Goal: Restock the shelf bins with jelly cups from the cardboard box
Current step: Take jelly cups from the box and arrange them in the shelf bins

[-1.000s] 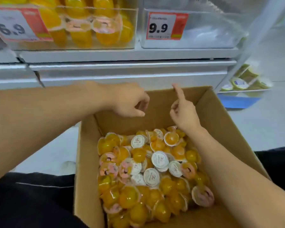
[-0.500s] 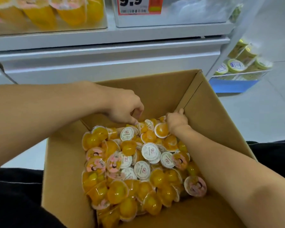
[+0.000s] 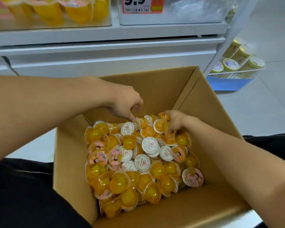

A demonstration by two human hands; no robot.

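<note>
An open cardboard box [image 3: 69, 162] sits between my knees, holding a loose pile of several yellow jelly cups [image 3: 138, 163], some with white or pink lids up. My left hand [image 3: 125, 102] reaches in from the left with curled fingers, its thumb and fingertips pinching a cup at the pile's far edge. My right hand [image 3: 175, 120], slightly blurred, curls down over a jelly cup at the far right of the pile. Above, a clear shelf bin [image 3: 48, 14] holds larger yellow cups. Beside it stands a clear bin [image 3: 179, 17] with a 9.9 price tag.
A white shelf ledge [image 3: 105, 51] runs just behind the box. At the right, a wire basket [image 3: 237, 68] of lidded tubs sits on a blue base [image 3: 229, 83]. Grey floor lies to the right. My black-trousered legs [image 3: 23, 195] flank the box.
Both hands dropped from above the box's far wall into the pile. The right hand went from a raised finger to curling over cups. The view tilted down.
</note>
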